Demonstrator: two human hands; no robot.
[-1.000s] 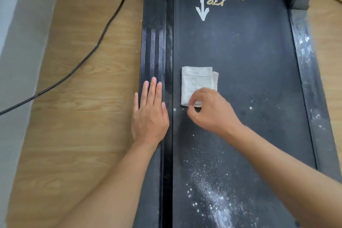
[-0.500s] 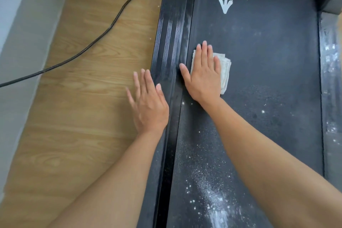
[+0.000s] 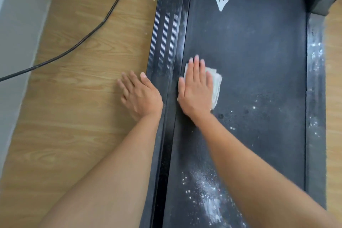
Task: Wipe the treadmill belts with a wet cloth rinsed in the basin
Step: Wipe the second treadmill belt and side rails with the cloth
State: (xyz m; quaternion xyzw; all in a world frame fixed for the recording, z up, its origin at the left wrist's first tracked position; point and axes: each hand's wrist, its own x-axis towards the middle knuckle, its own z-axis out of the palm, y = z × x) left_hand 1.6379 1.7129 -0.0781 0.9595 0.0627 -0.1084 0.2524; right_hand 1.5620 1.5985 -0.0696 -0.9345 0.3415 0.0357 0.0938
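Folded white woven cloth (image 3: 215,83) lies at left edge of belt (image 3: 249,61); it has slid slightly toward the near end since half a second ago. Pressing it flat: right hand (image 3: 196,89), fingers straight and together (a second ago it pinched a corner). Off the ribbed black side rail (image 3: 166,42) now: left hand (image 3: 140,94), fingers straight, flat on wood-grain floor (image 3: 83,98). Belt matte black; white powder (image 3: 209,196) scattered toward near end.
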